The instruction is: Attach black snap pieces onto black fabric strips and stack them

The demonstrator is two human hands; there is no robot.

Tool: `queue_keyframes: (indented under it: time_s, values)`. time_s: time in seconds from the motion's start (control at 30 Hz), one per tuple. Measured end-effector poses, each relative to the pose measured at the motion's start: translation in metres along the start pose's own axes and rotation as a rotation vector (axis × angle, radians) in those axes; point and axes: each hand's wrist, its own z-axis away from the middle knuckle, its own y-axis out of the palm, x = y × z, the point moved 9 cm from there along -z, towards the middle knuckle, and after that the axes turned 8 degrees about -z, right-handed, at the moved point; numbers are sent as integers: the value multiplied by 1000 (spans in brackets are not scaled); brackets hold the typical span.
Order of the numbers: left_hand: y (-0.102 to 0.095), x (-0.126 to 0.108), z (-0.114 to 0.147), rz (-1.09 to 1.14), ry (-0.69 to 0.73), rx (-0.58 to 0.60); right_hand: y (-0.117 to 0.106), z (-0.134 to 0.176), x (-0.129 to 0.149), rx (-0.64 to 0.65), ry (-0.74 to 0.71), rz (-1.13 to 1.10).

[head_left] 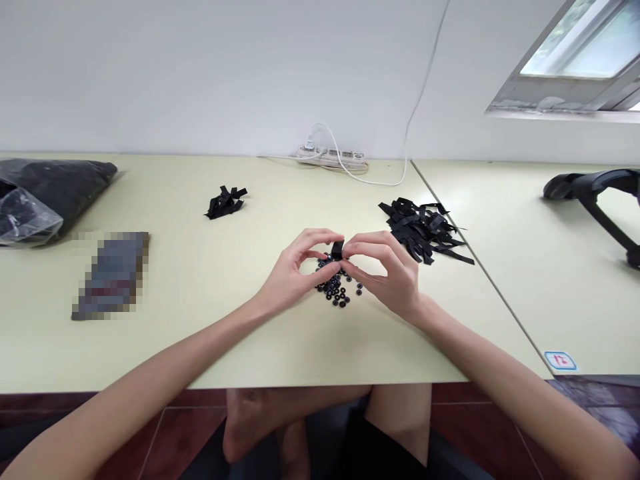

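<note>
Between my two hands is a short black strip (337, 249), standing up and pinched from both sides. My left hand (300, 267) holds its left side with thumb and fingers. From the right, the fingertips of my right hand (383, 267) close on the same strip. Right below lies a loose heap of small dark round snap buttons (336, 291), partly covered by my fingers. Whether a button sits in the strip cannot be made out. A large pile of black strips (423, 227) lies just beyond my right hand.
A smaller bunch of black strips (225, 202) lies farther back on the left. At far left are a dark plastic bag (60, 197) and a blurred-out flat object (113, 277). A power strip (333, 157) with white cable lies by the wall. A black headband-like frame (595, 193) rests at right.
</note>
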Motion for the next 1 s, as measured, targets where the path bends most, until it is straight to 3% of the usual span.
queue_keyframes:
  time_s: [0.2,0.3,0.47,0.57,0.7,0.9,1.0]
  values:
    - [1,2,0,51,-6,-25,-2,-1,6,-14,-142,23]
    - [0,5,-2,70,-21,-21,0,0,2,12,-124,-20]
    - [7,25,-5,141,-152,114,7,5,-1,89,-97,-64]
    - [4,28,-6,127,-152,111,10,6,-2,118,-95,-39]
    - [-9,16,-9,13,-41,47,10,4,0,116,-120,6]
    - [-14,-21,-1,-407,313,-98,1,1,0,8,-86,-18]
    - [-14,-34,5,-479,445,-162,-3,2,2,-45,-97,-75]
